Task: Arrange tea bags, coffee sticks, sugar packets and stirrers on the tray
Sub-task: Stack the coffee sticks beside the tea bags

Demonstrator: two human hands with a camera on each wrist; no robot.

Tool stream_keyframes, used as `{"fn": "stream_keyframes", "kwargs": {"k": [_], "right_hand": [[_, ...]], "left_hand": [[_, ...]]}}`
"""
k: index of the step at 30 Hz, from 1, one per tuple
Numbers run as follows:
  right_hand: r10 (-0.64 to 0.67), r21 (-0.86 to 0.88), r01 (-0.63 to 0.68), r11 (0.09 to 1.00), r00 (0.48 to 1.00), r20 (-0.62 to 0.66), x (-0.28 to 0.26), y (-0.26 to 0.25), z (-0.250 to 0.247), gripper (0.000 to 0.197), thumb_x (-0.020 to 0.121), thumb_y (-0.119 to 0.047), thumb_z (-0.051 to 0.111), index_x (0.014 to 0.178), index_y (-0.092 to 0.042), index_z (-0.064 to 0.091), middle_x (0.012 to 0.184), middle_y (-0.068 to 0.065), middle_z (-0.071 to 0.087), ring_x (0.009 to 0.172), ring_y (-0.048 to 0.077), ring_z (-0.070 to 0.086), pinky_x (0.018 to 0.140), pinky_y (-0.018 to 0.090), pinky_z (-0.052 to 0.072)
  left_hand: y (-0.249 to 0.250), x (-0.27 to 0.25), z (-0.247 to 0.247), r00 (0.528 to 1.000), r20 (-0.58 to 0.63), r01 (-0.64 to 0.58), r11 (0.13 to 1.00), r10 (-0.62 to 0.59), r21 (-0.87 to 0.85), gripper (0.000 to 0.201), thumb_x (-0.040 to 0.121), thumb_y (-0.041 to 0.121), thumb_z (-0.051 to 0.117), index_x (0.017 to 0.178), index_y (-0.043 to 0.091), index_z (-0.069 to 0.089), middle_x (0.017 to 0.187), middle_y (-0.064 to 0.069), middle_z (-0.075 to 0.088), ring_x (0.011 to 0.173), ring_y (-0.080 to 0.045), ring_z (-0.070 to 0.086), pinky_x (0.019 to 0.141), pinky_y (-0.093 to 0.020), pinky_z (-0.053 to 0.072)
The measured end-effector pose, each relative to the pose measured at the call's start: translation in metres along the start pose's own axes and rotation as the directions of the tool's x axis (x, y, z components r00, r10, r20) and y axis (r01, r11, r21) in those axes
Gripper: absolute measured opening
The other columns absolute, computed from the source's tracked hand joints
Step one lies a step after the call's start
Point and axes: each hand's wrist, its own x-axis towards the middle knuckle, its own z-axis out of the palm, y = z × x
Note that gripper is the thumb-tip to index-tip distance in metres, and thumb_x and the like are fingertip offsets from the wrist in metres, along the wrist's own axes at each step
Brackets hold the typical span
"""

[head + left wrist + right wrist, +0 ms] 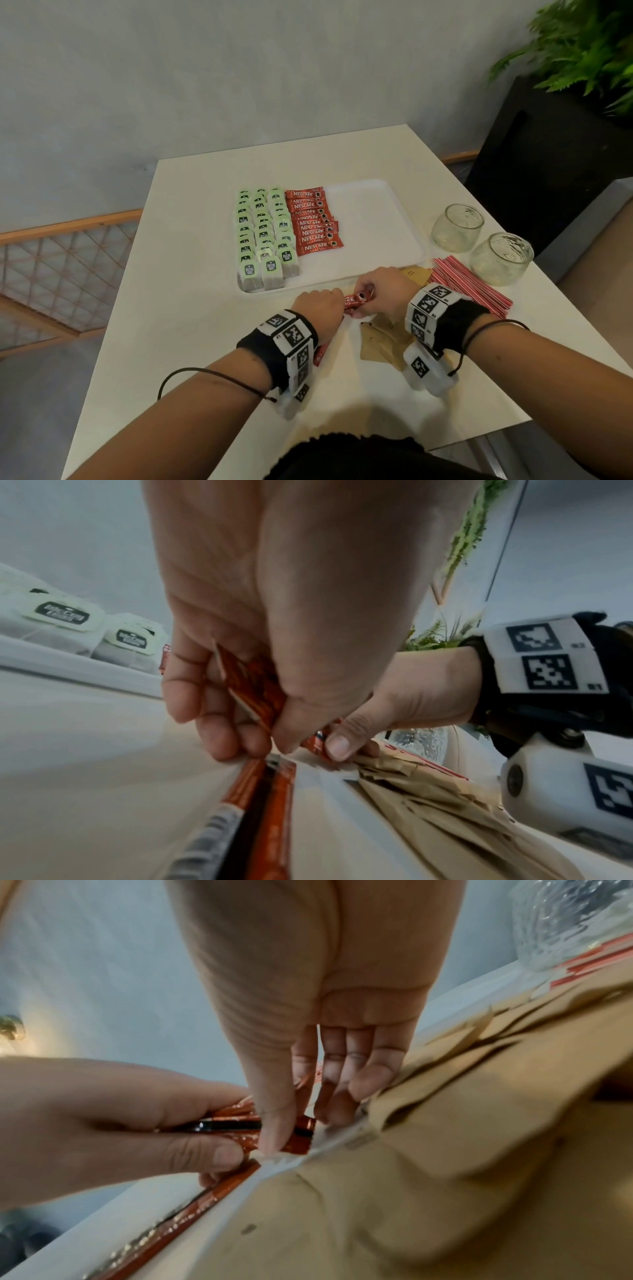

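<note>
- The left hand (317,305), at about 6 o'clock just off the near rim of the flat white plastic tray (376,219), has its fingers curled round one end of a small bunch of red foil coffee sticks (356,300).
- The right hand (383,291) meets it from 3 o'clock, thumb and fingers pinching the other end of the same bunch; the bunch is held just above the white tabletop (191,325).
- In the left wrist view the fingers (219,723) wrap the red sticks (257,685), and two more red coffee sticks (270,804) lie flat on the table below the wrist.
- In the right wrist view the right thumb (274,1110) presses on the bunch (301,1134), with the other fingers behind it.
- On the tray, green-tagged tea bags (263,236) fill three rows at 9 o'clock; a column of red coffee sticks (313,222) lies just beside them toward the centre.
- Brown paper sugar packets (383,339) lie loose on the table at 5 o'clock, under and near the right wrist.
- Red-and-white striped stirrers (469,284) lie in a heap at 4 o'clock, off the tray.
- Two clear textured glass jars (457,222) stand at 3 o'clock, beside the tray.
- A green potted fern (589,44) sits at 1 o'clock, beyond the table.
</note>
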Motion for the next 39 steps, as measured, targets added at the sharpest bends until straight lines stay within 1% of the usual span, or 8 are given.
{"fn": "stream_keyframes", "kwargs": {"k": [5, 8, 13, 17, 26, 28, 34, 39], "right_hand": [[-0.008, 0.094, 0.014, 0.995, 0.998, -0.056, 0.001, 0.003, 0.001, 0.026, 0.069, -0.034, 0.085, 0.086, -0.028, 0.066, 0.090, -0.008, 0.068, 0.075, 0.009, 0.059, 0.070, 0.026, 0.048], [0.005, 0.232, 0.014, 0.973, 0.997, -0.081, 0.000, -0.001, 0.001, 0.041, 0.069, -0.033, 0.086, 0.101, -0.029, 0.061, 0.094, -0.009, 0.068, 0.069, 0.004, 0.060, 0.063, 0.022, 0.049], [-0.025, 0.137, 0.021, 0.990, 0.999, 0.028, -0.003, -0.010, 0.001, 0.052, 0.070, -0.032, 0.085, 0.114, -0.027, 0.058, 0.094, -0.009, 0.065, 0.076, 0.004, 0.059, 0.068, 0.021, 0.046], [-0.019, 0.135, 0.011, 0.991, 0.999, 0.051, -0.003, -0.013, 0.002, 0.045, 0.069, -0.030, 0.086, 0.107, -0.025, 0.063, 0.093, -0.006, 0.067, 0.076, 0.008, 0.061, 0.080, 0.033, 0.053], [-0.007, 0.143, -0.001, 0.990, 0.999, 0.054, -0.007, -0.009, 0.009, 0.029, 0.069, -0.031, 0.085, 0.094, -0.021, 0.073, 0.090, -0.002, 0.072, 0.077, 0.012, 0.065, 0.070, 0.024, 0.051], [-0.021, 0.203, 0.012, 0.979, 0.999, 0.042, -0.007, -0.009, 0.013, 0.027, 0.074, -0.034, 0.082, 0.092, -0.016, 0.073, 0.088, 0.004, 0.073, 0.075, 0.018, 0.067, 0.068, 0.031, 0.055], [-0.008, 0.566, 0.034, 0.824, 0.999, -0.048, -0.005, -0.017, -0.006, 0.011, 0.089, -0.019, 0.068, 0.092, -0.008, 0.068, 0.078, 0.004, 0.069, 0.060, 0.012, 0.063, 0.050, 0.023, 0.050], [0.094, 0.771, 0.145, 0.620, 0.962, -0.257, -0.007, -0.025, -0.040, 0.009, 0.089, 0.003, 0.063, 0.085, 0.000, 0.056, 0.076, 0.019, 0.066, 0.054, 0.021, 0.065, 0.049, 0.029, 0.053]], "left_hand": [[-0.007, -0.001, 0.001, 0.998, 0.052, 0.054, 0.980, -0.045, -0.193, 0.022, 0.103, 0.021, 0.038, 0.118, 0.006, 0.043, 0.114, -0.013, 0.060, 0.099, -0.032, 0.060, 0.075, -0.037, 0.040], [-0.019, 0.000, -0.001, 0.990, 0.107, 0.124, 0.940, -0.094, -0.318, 0.021, 0.104, 0.021, 0.038, 0.118, 0.008, 0.045, 0.113, -0.013, 0.062, 0.100, -0.030, 0.060, 0.079, -0.037, 0.044], [-0.032, -0.012, -0.006, 0.972, 0.184, 0.213, 0.873, -0.144, -0.438, 0.021, 0.100, 0.033, 0.043, 0.102, 0.013, 0.047, 0.099, -0.006, 0.061, 0.089, -0.024, 0.058, 0.074, -0.031, 0.042], [-0.026, -0.028, -0.001, 0.968, 0.200, 0.208, 0.935, -0.154, -0.287, 0.045, 0.089, 0.055, 0.059, 0.106, 0.014, 0.055, 0.102, -0.005, 0.064, 0.091, -0.022, 0.061, 0.078, -0.033, 0.050], [-0.018, -0.025, 0.007, 0.986, 0.126, 0.139, 0.944, -0.105, -0.300, 0.028, 0.100, 0.037, 0.045, 0.114, 0.014, 0.051, 0.109, -0.008, 0.065, 0.098, -0.028, 0.062, 0.074, -0.032, 0.042], [-0.021, -0.024, 0.007, 0.989, 0.119, 0.132, 0.890, -0.089, -0.437, 0.022, 0.100, 0.033, 0.045, 0.110, 0.014, 0.051, 0.106, -0.009, 0.065, 0.095, -0.028, 0.061, 0.078, -0.034, 0.045], [-0.028, -0.015, -0.017, 0.997, -0.054, -0.001, 0.664, -0.061, -0.748, 0.019, 0.103, 0.026, 0.044, 0.113, 0.013, 0.052, 0.093, 0.002, 0.059, 0.084, -0.017, 0.056, 0.072, -0.027, 0.040], [-0.038, -0.005, -0.045, 0.975, -0.088, 0.008, 0.433, -0.202, -0.901, 0.018, 0.104, 0.022, 0.042, 0.109, 0.014, 0.058, 0.089, 0.005, 0.060, 0.074, -0.011, 0.053, 0.066, -0.023, 0.045]]}}
